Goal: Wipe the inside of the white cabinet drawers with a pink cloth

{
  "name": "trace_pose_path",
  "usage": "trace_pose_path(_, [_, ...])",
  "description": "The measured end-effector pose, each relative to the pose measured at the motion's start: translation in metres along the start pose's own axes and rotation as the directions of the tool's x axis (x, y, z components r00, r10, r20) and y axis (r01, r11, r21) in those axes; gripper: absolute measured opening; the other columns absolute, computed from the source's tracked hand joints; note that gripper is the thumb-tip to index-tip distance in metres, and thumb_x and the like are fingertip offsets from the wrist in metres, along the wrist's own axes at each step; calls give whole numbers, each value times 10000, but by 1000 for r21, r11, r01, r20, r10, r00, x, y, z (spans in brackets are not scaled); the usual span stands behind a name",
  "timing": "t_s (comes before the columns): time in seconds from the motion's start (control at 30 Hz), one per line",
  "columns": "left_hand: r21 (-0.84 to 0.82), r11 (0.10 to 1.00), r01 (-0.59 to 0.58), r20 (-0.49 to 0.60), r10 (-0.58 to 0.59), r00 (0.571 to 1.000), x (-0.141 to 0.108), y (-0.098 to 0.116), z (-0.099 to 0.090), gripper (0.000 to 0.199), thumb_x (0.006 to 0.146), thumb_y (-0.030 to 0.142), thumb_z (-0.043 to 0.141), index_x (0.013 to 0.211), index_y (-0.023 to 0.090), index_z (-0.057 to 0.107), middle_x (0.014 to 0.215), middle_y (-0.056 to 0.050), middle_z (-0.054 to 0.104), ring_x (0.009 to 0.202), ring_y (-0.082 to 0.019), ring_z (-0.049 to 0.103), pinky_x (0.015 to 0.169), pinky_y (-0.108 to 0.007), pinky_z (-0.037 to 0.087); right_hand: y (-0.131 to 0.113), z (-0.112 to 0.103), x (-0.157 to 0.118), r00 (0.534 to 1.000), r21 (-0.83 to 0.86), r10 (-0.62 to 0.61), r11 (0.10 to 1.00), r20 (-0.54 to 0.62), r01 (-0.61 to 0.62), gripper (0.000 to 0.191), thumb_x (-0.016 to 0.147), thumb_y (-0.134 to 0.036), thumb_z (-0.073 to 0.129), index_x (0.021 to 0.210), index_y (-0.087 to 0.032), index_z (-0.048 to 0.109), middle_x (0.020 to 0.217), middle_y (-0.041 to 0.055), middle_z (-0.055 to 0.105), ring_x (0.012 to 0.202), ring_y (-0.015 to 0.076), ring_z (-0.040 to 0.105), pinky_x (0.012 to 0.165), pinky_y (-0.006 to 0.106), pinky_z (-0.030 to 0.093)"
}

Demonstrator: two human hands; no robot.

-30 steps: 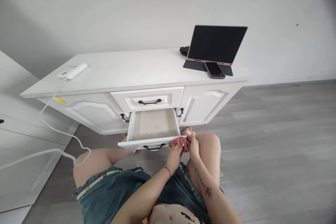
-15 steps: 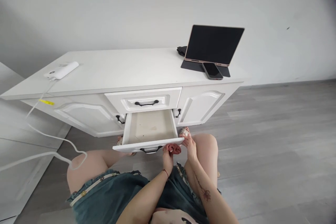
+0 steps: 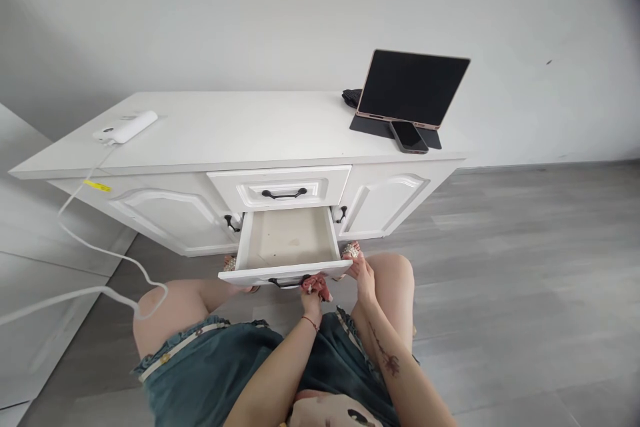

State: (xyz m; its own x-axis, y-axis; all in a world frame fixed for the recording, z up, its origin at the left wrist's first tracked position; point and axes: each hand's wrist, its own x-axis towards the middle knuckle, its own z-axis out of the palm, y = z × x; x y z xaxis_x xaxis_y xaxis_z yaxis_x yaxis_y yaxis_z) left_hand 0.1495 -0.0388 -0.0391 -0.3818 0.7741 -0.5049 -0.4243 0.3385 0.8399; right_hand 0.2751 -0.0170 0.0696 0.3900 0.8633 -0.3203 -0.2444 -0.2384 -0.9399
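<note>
A lower drawer [image 3: 293,240] is pulled out of a white cabinet [image 3: 165,220], and its inside shows some small dark specks. My left hand [image 3: 312,307] is closed on a crumpled reddish cloth [image 3: 317,286], which lies against the drawer's front panel beside the right end of its black handle [image 3: 286,283]. Part of those fingers is hidden by the cloth. At the right corner of the drawer front, my right hand [image 3: 364,275] has its fingers closed on the panel's edge; the fingertips are partly hidden.
On the cabinet top stand a tablet [image 3: 413,88] and a phone [image 3: 409,137], with a black bundle [image 3: 351,97] behind. A white device [image 3: 127,128] at left trails a cable [image 3: 107,251] over my left knee. Above the open drawer is a closed one [image 3: 280,188].
My left hand has slid the cloth leftward along the drawer front to the handle's right end. My right hand stays at the corner. The view has shifted slightly.
</note>
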Motion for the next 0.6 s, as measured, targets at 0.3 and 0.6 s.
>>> trace_pose_path(0.3, [-229, 971, 74, -235, -129, 963, 15, 43, -62, 259, 574, 81, 642, 707, 219, 467, 627, 47, 586, 534, -113, 580, 572, -276, 488, -5, 0, -6, 999, -35, -18, 999, -27, 17, 690, 707, -752, 532, 912, -121, 722, 934, 126, 747, 895, 275, 682, 683, 318, 527])
trace_pose_path(0.6, [-250, 967, -44, -359, -50, 932, 33, 80, -106, 230, 612, 126, 638, 761, 228, 495, 739, 28, 598, 619, -118, 588, 584, -261, 471, 4, 0, 1, 999, 47, 24, 999, -49, -22, 619, 688, -705, 596, 935, -145, 687, 932, 113, 750, 965, 290, 681, 814, 367, 542])
